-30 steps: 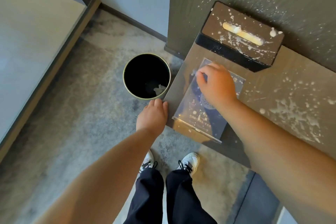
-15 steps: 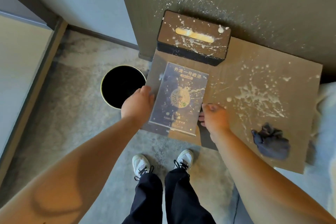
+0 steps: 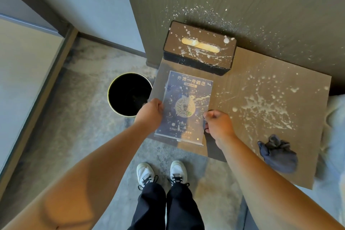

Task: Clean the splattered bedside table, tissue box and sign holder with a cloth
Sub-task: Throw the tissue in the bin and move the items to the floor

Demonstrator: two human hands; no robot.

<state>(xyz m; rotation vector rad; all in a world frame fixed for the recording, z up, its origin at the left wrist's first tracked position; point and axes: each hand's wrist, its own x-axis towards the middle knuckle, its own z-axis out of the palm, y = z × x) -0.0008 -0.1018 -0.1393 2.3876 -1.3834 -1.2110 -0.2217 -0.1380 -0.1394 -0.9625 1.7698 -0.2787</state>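
A clear acrylic sign holder (image 3: 184, 104) with a dark blue card stands at the left front of the wooden bedside table (image 3: 242, 87). My left hand (image 3: 150, 114) grips its left edge and my right hand (image 3: 218, 125) grips its right edge. White splatter marks the card. Behind it sits a brown tissue box (image 3: 199, 46) with a black base, flecked white on top. A wide white splatter covers the table to the right. A crumpled dark blue cloth (image 3: 278, 153) lies near the table's front right edge, apart from both hands.
A round black bin (image 3: 128, 95) stands on the grey carpet just left of the table. The dark wall panel (image 3: 242, 2) behind the tissue box is speckled white. My white shoes (image 3: 162, 173) are below the table's front edge. Pale bedding (image 3: 336, 117) borders the right side.
My right hand left the sign's face and took its right edge; my left hand shifted from the table's corner to the sign's left edge. The view swung right, revealing the cloth.
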